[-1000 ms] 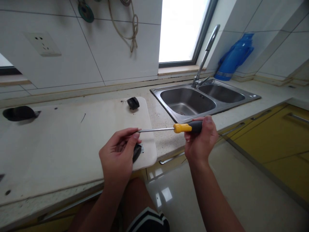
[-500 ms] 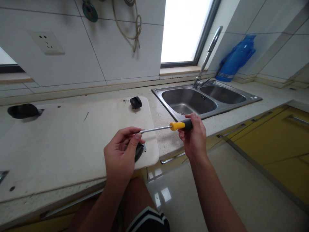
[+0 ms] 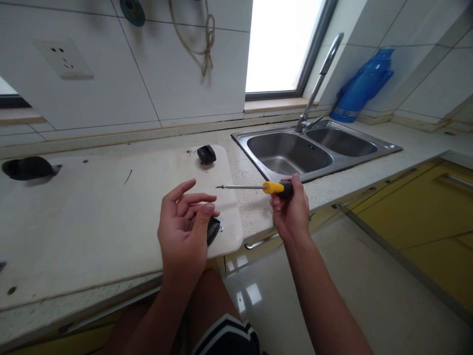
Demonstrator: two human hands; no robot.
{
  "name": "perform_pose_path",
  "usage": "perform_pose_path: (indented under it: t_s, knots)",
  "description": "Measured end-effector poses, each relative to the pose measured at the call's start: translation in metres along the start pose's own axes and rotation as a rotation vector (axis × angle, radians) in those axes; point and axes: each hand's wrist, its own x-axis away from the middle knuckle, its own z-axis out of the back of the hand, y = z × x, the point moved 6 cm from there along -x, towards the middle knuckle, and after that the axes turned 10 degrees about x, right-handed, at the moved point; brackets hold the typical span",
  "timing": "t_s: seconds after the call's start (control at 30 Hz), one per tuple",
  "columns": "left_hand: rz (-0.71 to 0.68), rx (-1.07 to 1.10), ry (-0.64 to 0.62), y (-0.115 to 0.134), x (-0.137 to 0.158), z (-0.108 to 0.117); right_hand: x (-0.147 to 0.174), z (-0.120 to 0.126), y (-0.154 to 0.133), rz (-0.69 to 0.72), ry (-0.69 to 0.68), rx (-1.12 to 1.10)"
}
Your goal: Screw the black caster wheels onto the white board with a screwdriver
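Observation:
My right hand (image 3: 291,209) grips the black rear of a screwdriver (image 3: 272,187) with a yellow and black handle. Its metal shaft points left, held level above the board; a small pointed piece, apparently a screw, sits on the tip. Just left of the tip, my left hand (image 3: 183,231) is raised with its fingers apart and the thumb near the lower fingers. Whether anything small lies in its curled lower fingers is hidden. Behind the thumb a black caster-like part (image 3: 213,230) with a metal plate stands on the white board (image 3: 92,227), partly covered by the hand.
Another black part (image 3: 206,155) stands at the board's far right corner, and a third (image 3: 27,168) at the far left. Right of the board is a steel double sink (image 3: 290,148) with a tap (image 3: 325,64). A blue thermos (image 3: 364,86) stands in the corner.
My left fingers have come off the screwdriver's tip and spread apart. The screwdriver's tip has risen slightly and now stands free of the left hand.

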Motion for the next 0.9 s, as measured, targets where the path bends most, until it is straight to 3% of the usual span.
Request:
perform_pose_path:
  t_s: [0.2, 0.47, 0.73, 0.9]
  knots:
    - [-0.076, -0.184, 0.019, 0.008, 0.007, -0.003, -0.004, 0.005, -0.003, -0.036, 0.068, -0.089]
    - [-0.031, -0.26, -0.151, 0.008, 0.004, -0.009, -0.008, 0.007, 0.003, -0.022, 0.078, -0.11]
    - [-0.183, -0.493, -0.368, 0.011, 0.001, -0.021, -0.011, 0.008, 0.008, 0.016, 0.057, -0.129]
    - [-0.211, -0.669, -0.39, 0.014, 0.001, -0.012, -0.012, 0.008, 0.007, 0.035, 0.059, -0.137]
